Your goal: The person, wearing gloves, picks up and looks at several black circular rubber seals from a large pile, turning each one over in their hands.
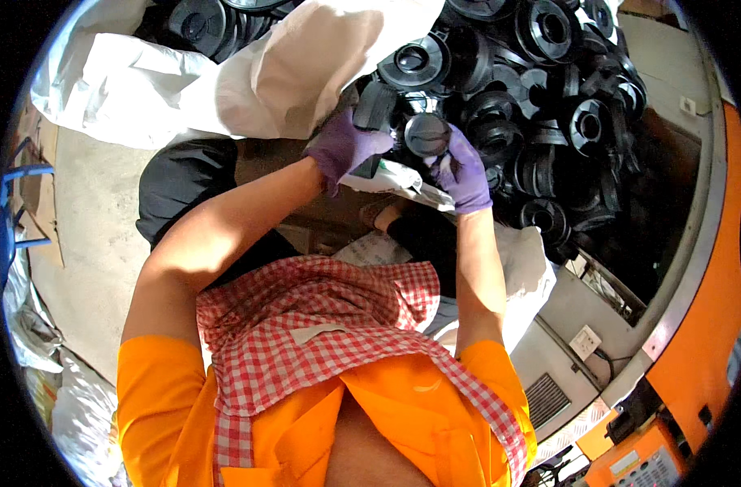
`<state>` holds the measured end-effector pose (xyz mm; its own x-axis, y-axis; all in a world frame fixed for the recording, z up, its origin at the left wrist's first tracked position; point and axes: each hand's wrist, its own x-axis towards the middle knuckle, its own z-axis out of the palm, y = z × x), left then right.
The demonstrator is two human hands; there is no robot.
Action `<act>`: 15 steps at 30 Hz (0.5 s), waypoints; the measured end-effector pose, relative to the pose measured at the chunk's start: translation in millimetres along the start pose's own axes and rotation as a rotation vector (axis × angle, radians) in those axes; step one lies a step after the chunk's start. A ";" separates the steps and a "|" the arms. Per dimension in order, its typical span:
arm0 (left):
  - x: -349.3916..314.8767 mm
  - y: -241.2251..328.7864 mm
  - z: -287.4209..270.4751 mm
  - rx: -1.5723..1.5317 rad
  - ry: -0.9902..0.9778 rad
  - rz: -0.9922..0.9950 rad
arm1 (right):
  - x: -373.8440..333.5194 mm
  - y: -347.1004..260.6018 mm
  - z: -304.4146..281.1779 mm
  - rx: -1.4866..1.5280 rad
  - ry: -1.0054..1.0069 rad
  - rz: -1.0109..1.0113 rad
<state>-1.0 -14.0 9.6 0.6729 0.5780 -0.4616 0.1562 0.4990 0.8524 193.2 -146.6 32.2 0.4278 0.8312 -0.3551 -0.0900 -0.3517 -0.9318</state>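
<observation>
Purple gloves cover both of my hands. My right hand (465, 174) pinches the edge of a round black plastic part (427, 134) with a smooth disc face, held in front of the heap. To its left, my left hand (346, 150) is wrapped round another black plastic part (375, 105), whose side looks ribbed; the glove hides some of it. Just beyond both hands lies a large pile of black flanged plastic parts (585, 126), several of them ring-shaped with a hole in the middle.
A white sack (281, 73) spreads at the upper left, with more black parts behind it. At right, a grey metal edge (695, 211) and an orange machine panel (703, 308) curve past the pile. A control box with buttons (642, 463) sits lower right. Blue metal bars (30, 172) stand at the left.
</observation>
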 end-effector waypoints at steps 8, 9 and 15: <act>-13.8 -3.5 18.5 -0.618 -0.449 -0.185 | -12.6 -25.5 61.0 -1.025 0.496 -0.662; -17.2 4.4 18.4 -0.618 -0.453 -0.144 | -14.1 -29.0 62.4 -1.054 0.475 -0.635; -34.6 36.2 19.0 -0.100 -0.249 0.074 | -28.6 -37.2 66.2 -0.577 0.175 -0.199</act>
<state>-4.9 -28.2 61.1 0.8388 0.4448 -0.3140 0.0360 0.5301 0.8472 124.7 -128.8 72.0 0.5311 0.8393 -0.1161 0.4851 -0.4135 -0.7705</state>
